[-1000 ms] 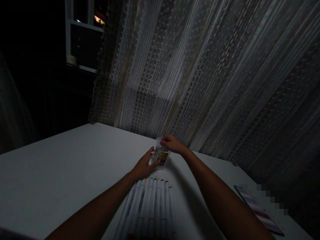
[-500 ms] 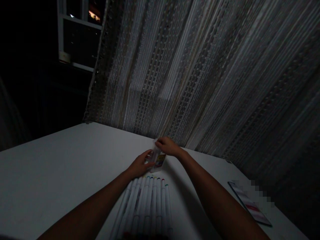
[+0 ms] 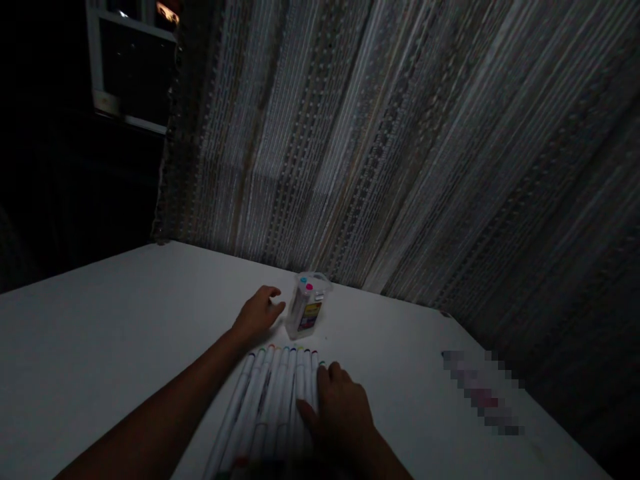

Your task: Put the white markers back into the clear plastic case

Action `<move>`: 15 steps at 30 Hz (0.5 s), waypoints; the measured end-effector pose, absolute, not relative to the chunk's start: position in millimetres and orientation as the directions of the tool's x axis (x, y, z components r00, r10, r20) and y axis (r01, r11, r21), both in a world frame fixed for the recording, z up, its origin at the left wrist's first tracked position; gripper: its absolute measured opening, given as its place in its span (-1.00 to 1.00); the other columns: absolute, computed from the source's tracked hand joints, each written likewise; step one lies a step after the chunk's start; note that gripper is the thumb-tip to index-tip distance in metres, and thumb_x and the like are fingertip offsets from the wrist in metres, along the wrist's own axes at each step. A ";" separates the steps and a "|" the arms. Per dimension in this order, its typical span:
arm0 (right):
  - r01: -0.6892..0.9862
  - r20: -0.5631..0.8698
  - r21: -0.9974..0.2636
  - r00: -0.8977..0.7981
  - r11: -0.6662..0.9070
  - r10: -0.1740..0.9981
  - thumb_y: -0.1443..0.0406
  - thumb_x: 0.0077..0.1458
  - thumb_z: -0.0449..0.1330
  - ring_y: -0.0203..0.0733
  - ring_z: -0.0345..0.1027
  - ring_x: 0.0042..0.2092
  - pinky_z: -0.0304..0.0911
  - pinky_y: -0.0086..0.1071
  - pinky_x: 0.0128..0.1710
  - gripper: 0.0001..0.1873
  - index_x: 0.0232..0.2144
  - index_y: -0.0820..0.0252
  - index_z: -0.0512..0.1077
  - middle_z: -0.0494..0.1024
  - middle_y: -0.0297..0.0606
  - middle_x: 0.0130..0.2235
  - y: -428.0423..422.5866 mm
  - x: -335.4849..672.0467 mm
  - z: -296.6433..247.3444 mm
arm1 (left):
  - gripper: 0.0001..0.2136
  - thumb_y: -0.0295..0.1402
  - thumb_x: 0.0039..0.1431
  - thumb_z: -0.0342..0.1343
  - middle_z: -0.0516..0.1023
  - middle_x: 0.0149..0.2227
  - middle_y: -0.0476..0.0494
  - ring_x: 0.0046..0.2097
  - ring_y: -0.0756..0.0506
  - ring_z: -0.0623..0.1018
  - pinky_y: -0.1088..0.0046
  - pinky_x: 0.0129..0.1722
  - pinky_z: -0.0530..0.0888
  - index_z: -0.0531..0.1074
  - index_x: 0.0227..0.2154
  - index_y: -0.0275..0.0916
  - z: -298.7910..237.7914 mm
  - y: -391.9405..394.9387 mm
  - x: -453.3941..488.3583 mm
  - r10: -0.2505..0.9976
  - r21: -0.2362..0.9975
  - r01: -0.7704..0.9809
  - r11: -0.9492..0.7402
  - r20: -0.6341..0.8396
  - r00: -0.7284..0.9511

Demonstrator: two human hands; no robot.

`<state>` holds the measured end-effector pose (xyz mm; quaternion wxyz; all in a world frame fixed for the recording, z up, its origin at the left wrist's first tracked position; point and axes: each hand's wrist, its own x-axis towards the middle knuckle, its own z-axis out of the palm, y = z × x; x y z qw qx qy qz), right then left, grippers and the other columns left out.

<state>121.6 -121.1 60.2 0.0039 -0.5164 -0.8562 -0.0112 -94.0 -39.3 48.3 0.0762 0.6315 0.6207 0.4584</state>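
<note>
Markers lie on a white table before a striped curtain.

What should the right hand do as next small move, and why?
Perhaps the right hand should close its grip on a marker at the row's right end: its thumb and fingers lie there, and the left hand is open beside the clear case, where two coloured marker ends show.

Likely a home: woven curtain, window
</note>
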 end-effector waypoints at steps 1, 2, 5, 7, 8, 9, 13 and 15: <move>0.884 0.023 0.010 -0.467 0.467 0.884 0.13 0.01 0.04 0.12 0.31 -0.13 0.24 -0.11 -0.26 -0.56 -0.14 0.32 0.35 0.39 0.12 -0.13 -119.2 125.3 57.2 | -0.72 -0.26 0.05 -0.05 0.42 -0.17 -0.22 -0.27 -0.12 0.48 0.30 -0.23 0.39 0.35 -0.22 -0.31 54.5 -47.5 -92.6 0.859 0.596 0.785 -0.170 0.480 -0.179; 0.882 0.024 0.004 -0.470 0.471 0.882 0.16 0.01 0.03 0.11 0.30 -0.12 0.24 -0.11 -0.24 -0.57 -0.12 0.31 0.34 0.39 0.11 -0.13 -116.2 129.5 55.7 | -0.73 -0.25 0.05 -0.04 0.44 -0.18 -0.21 -0.27 -0.14 0.48 0.29 -0.26 0.40 0.37 -0.23 -0.29 58.9 -58.1 -89.9 0.877 0.534 0.834 -0.139 0.457 -0.147; 0.862 0.034 -0.022 -0.506 0.507 0.862 0.24 -0.02 0.05 0.06 0.27 -0.08 0.23 -0.15 -0.16 -0.51 -0.01 0.33 0.27 0.37 0.07 -0.08 -105.5 143.3 53.7 | -0.68 -0.16 0.03 0.01 0.49 -0.18 -0.21 -0.20 -0.23 0.50 0.23 -0.28 0.42 0.41 -0.20 -0.20 53.0 -98.7 -77.8 0.931 0.384 0.902 -0.197 0.363 0.049; 0.845 0.055 -0.040 -0.532 0.534 0.845 0.26 0.00 0.03 0.03 0.25 -0.05 0.21 -0.17 -0.11 -0.46 0.06 0.32 0.21 0.35 0.05 -0.03 -99.2 151.7 51.2 | -0.62 -0.12 0.00 0.06 0.41 -0.01 -0.28 -0.02 -0.33 0.42 0.11 -0.19 0.41 0.41 -0.13 -0.16 33.4 -125.3 -71.8 0.922 0.290 0.921 -0.261 0.356 0.150; 0.836 0.068 -0.046 -0.543 0.546 0.837 0.28 0.02 0.02 0.02 0.24 -0.04 0.20 -0.18 -0.09 -0.47 0.07 0.31 0.19 0.34 0.03 -0.01 -96.1 155.2 49.5 | -0.56 -0.11 -0.02 0.08 0.35 0.06 -0.30 0.05 -0.38 0.35 0.03 -0.13 0.38 0.37 -0.06 -0.15 21.8 -135.9 -70.8 0.919 0.252 0.929 -0.271 0.355 0.172; 0.829 0.083 -0.051 -0.551 0.556 0.830 0.30 0.03 0.01 0.02 0.22 -0.02 0.19 -0.18 -0.07 -0.48 0.08 0.30 0.19 0.34 0.00 0.00 -92.9 158.3 47.8 | -0.53 -0.11 0.00 0.07 0.29 0.11 -0.30 0.10 -0.40 0.29 -0.03 -0.08 0.35 0.34 -0.01 -0.15 11.0 -144.1 -71.5 0.915 0.228 0.934 -0.275 0.360 0.181; 0.797 0.151 -0.072 -0.586 0.600 0.796 0.39 0.05 -0.03 0.00 0.19 0.01 0.15 -0.18 -0.01 -0.50 0.09 0.27 0.20 0.35 -0.06 0.02 -78.6 167.5 44.3 | -0.57 -0.18 0.17 -0.08 0.10 0.21 -0.10 0.21 -0.25 0.13 0.08 0.11 0.24 0.16 0.12 -0.03 -5.0 -150.7 -87.7 0.883 0.231 0.889 -0.396 0.360 0.300; 0.785 0.172 -0.093 -0.594 0.613 0.786 0.39 0.06 -0.03 0.00 0.19 0.02 0.13 -0.17 0.00 -0.51 0.09 0.25 0.20 0.35 -0.05 0.02 -74.1 170.0 45.3 | -0.56 -0.23 0.20 -0.11 0.09 0.22 -0.06 0.22 -0.19 0.13 0.16 0.13 0.23 0.10 0.15 -0.01 3.9 -144.2 -98.6 0.867 0.242 0.854 -0.461 0.326 0.376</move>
